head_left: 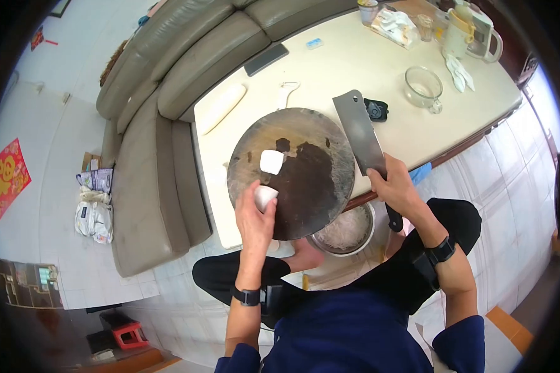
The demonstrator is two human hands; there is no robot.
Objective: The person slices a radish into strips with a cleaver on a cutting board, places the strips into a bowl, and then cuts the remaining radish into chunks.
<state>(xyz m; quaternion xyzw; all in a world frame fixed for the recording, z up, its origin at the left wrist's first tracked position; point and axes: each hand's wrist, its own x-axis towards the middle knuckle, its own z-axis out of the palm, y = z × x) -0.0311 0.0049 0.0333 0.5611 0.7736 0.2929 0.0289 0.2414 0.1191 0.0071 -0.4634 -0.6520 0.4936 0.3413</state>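
Observation:
My left hand [255, 214] is closed around a chunk of white radish [266, 198] at the near left edge of a round wooden chopping board [261, 133]. Another white radish piece [272, 161] lies on the board just beyond it, cut face up. Dark wet patches mark the wood. In my right hand [393, 186] is a cleaver [359, 127], gripped near the handle's top, its broad blade pointing away beside the board's right edge. A long peeled white radish [224, 110] and a white peeler [287, 93] lie behind the board.
Below the table edge, a metal basin [345, 230] holds pale shreds on the floor. On the table are a glass cup [424, 89], a black object [376, 110], a dark flat slab [266, 59] and a jug [459, 34]. A grey sofa [146, 168] stands left.

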